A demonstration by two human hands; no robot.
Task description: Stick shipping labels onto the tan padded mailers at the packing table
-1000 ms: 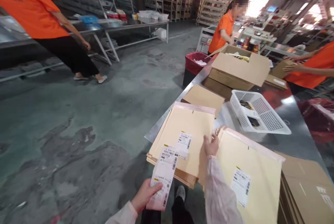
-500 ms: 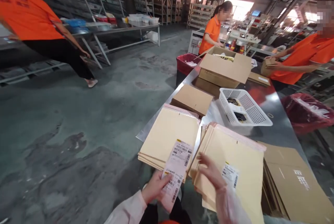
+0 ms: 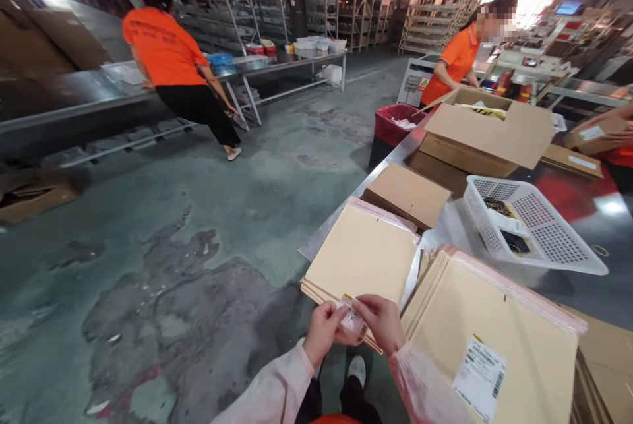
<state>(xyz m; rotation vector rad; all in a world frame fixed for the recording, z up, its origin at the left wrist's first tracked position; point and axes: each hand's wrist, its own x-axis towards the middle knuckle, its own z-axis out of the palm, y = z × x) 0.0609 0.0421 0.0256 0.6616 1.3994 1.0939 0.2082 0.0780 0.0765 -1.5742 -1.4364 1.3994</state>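
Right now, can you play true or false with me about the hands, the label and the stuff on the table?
1. Both hands hold the label strip. True: the left hand and right hand pinch the label strip between them.
2. The white basket sits on the floor. False: the white basket rests on the metal table.
3. The right stack of envelopes has a label on top. True: the right envelope stack shows a barcode sticker.
4. The big cardboard box is taped shut. False: the cardboard box is open.
5. The red bin is on the table. False: the red bin stands on the floor beside it.
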